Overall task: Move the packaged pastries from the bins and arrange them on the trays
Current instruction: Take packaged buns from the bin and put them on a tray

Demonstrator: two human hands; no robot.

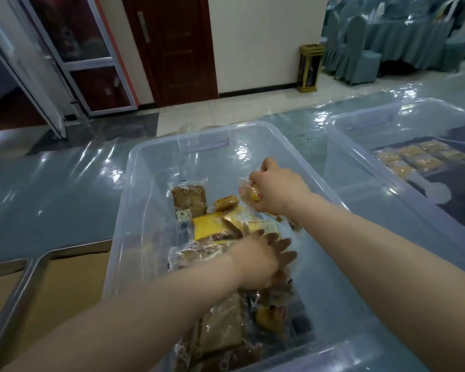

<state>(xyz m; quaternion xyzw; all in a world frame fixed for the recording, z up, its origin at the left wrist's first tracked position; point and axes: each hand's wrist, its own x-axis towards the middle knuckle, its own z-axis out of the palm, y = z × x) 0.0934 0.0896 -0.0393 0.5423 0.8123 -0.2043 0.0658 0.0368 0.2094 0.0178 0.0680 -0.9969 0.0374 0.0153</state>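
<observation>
Packaged pastries in bin, right hand gripping bun, more in second bin

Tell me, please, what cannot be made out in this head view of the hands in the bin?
All in the head view:
Left hand: fingers motion-blurred, so any grip on a packet is unclear.
Packaged pastry: mostly covered by the right hand; label unreadable.
Near packets in the clear bin: partly under the left forearm, cut by the bottom edge.
Pastries in the second bin: hazy behind its wall.
</observation>
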